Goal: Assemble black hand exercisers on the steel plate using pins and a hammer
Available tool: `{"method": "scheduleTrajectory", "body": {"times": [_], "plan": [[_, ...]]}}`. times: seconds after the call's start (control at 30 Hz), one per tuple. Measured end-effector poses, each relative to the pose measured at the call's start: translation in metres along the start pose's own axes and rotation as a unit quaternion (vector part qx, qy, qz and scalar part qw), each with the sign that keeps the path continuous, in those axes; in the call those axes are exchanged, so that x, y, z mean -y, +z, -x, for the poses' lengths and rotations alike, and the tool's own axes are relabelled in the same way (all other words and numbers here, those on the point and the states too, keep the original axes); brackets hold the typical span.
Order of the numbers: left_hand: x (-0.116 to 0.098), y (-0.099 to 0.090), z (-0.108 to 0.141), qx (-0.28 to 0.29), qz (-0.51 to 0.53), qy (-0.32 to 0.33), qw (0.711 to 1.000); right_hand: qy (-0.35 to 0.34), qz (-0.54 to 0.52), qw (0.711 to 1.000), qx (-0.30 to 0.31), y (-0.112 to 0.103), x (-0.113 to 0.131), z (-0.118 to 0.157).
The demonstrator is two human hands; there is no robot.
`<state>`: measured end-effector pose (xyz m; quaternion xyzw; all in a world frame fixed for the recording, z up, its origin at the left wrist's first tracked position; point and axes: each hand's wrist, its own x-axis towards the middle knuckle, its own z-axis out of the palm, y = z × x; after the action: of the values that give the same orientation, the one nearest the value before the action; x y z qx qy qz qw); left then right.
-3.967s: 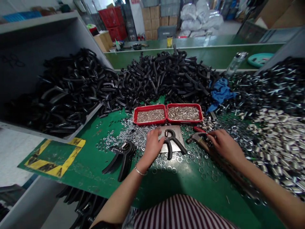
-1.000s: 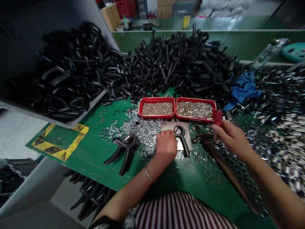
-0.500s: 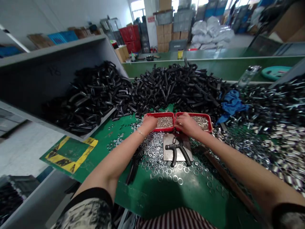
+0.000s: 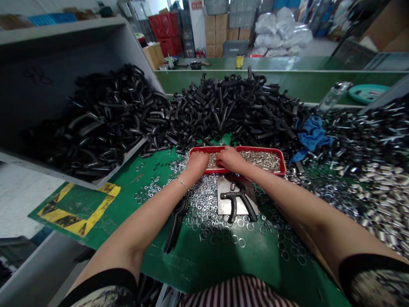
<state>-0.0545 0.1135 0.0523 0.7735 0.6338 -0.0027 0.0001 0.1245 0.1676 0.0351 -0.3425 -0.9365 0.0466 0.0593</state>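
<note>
My left hand (image 4: 198, 162) reaches into the left red tray (image 4: 204, 149), fingers curled down among small metal parts (image 4: 212, 160). Beside it, my right hand (image 4: 230, 159) is over the same tray with its fingertips pinched together. Whatever the fingers hold is too small or hidden to make out. Metal pins (image 4: 263, 160) fill the right red tray (image 4: 283, 164). Just below the trays, a black hand-grip frame (image 4: 234, 209) with two legs lies on a metal plate (image 4: 223, 185). Another pair of black handles (image 4: 175, 228) rests on the green table to the left.
A big heap of black handles (image 4: 223, 106) spans the back, spilling from a grey bin (image 4: 134, 47). Washers (image 4: 204, 196) and rings (image 4: 241, 242) lie around the plate. At right are a blue cloth (image 4: 311, 134), a bottle (image 4: 334, 98) and metal sleeves (image 4: 380, 200).
My right hand has moved left from the right tray's near corner to the left tray, close to my left hand. The camera view has tilted down slightly.
</note>
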Motion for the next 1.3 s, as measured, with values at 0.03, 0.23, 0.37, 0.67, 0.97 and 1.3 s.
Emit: {"method": "scheduleTrajectory", "body": {"times": [0.03, 0.23, 0.37, 0.67, 0.97, 1.3], "plan": [[-0.004, -0.006, 0.007, -0.017, 0.007, 0.001, 1.0, 0.004, -0.009, 1.0, -0.005, 0.0, 0.001, 0.001], [-0.068, -0.026, 0.076, -0.057, 0.135, 0.049, 0.988, 0.039, -0.098, 0.992, -0.068, -0.002, 0.004, 0.002], [-0.107, 0.001, 0.102, -0.036, 0.191, 0.04, 0.98, 0.068, -0.212, 0.966, -0.131, -0.009, 0.008, 0.029], [-0.117, 0.035, 0.109, -0.087, 0.163, 0.032, 0.982, 0.193, -0.409, 0.88, -0.142, 0.004, 0.016, 0.175], [-0.109, 0.055, 0.119, -0.147, 0.063, 0.161, 0.974, 0.161, -0.377, 0.908, -0.086, 0.007, 0.029, 0.183], [-0.11, 0.046, 0.129, -0.11, 0.219, 0.054, 0.968, -0.013, -0.153, 0.975, -0.162, 0.03, 0.037, 0.165]]}}
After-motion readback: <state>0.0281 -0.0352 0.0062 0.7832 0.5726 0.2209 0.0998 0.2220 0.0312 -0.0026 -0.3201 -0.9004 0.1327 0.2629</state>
